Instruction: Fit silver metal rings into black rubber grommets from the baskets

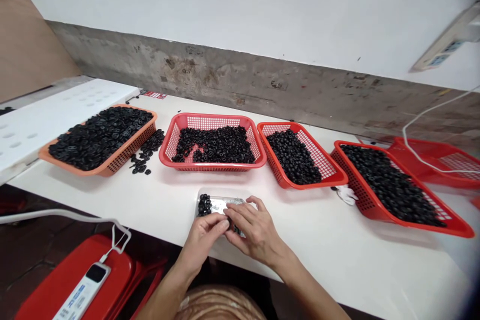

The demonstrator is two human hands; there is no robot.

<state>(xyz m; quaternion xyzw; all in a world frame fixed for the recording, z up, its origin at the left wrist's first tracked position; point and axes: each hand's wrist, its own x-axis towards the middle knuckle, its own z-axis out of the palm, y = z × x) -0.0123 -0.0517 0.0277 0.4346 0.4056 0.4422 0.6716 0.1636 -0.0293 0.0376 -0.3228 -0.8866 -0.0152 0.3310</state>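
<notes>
My left hand (pixel 207 235) and my right hand (pixel 256 227) meet over the near side of a small clear tray (pixel 221 203). Thumb and fingers of both hands are pinched together around a small black part (pixel 227 222), mostly covered by the fingertips. A cluster of round black pieces (pixel 204 205) lies in the left end of the tray. Small shiny bits show in its middle, too tiny to name. My right hand hides the tray's right end. Behind the tray stands a red basket (pixel 176 164) holding many small black rings (pixel 225 144).
An orange basket (pixel 108 167) of flat black parts stands left, with loose black pieces (pixel 141 160) beside it. Two red baskets (pixel 330 180) (pixel 408 232) of black parts stand right. A crumpled white scrap (pixel 347 195) lies between them. A power strip (pixel 84 290) rests on a red stool (pixel 48 285).
</notes>
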